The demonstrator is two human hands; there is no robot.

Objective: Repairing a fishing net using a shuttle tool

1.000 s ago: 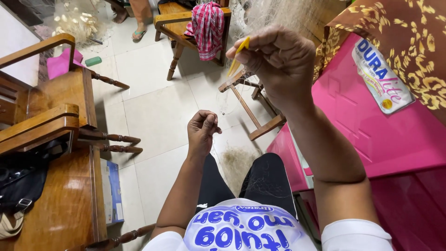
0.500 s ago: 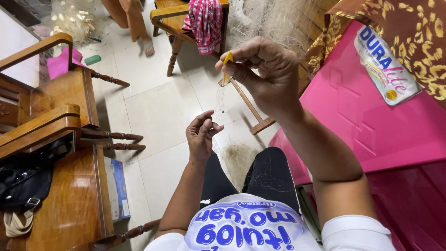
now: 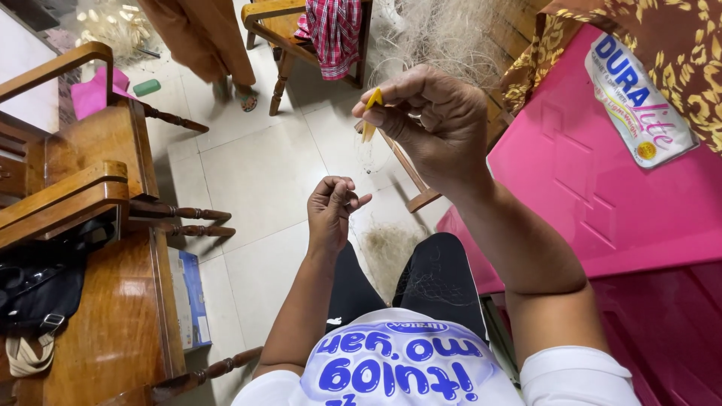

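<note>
Looking down from the head camera, we find the right hand point(image 3: 432, 128) raised above the lap, its thumb and forefinger pinched on a small yellow netting needle point(image 3: 371, 113) whose tip points up and away from the body. We judge the needle is held high so that the thin clear line hanging below it stays taut; the line itself is barely visible and we cannot trace its full run. The left hand point(image 3: 333, 207) sits lower, over the knees, fingers curled in with one finger sticking out sideways. It appears to pinch the lower end of that line or a mesh, but we cannot confirm what, if anything, lies in the grip. A heap of pale fishing net point(image 3: 444, 34) is bunched beyond the right hand, and more mesh point(image 3: 391, 252) lies on the tiled floor point(image 3: 256, 173) between the legs, close enough to feed the work. A wooden bench point(image 3: 98, 225) stands to the left, a pink plastic cabinet point(image 3: 594, 188) to the right, a chair with a checked cloth point(image 3: 331, 30) ahead.
</note>
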